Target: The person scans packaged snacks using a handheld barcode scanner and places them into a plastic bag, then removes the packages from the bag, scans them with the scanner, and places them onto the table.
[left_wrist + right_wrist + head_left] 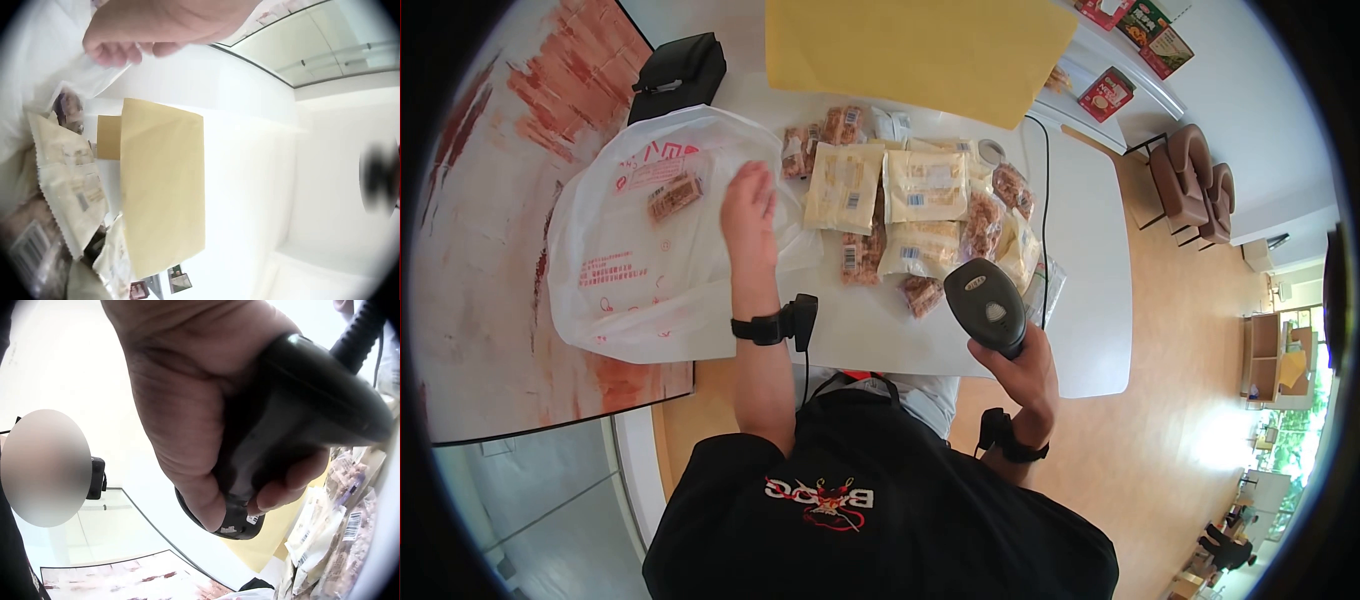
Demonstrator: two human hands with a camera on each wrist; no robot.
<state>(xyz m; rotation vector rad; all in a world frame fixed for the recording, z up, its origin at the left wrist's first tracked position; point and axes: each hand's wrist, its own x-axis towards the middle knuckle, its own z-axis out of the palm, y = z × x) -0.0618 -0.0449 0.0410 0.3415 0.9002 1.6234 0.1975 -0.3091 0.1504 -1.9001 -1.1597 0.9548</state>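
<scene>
My left hand (750, 210) is over the right side of a white plastic bag (605, 310), its fingers loosely bent. In the left wrist view the fingertips of the left hand (162, 28) are close to the bag's clear plastic; whether they touch it is unclear. One brown snack packet (675, 197) lies on the bag. My right hand (1025, 375) grips a black handheld scanner (985, 300) above the table's front edge, fingers wrapped round its handle in the right wrist view. Cream packets (927, 187) and brown packets (861, 258) lie piled between the hands.
A large yellow sheet (920, 50) covers the table's far side. The black case (680, 75) stands behind the bag at far left. A black cable (1046, 200) runs along the pile's right side. Brown chairs (1185, 175) stand beyond the table.
</scene>
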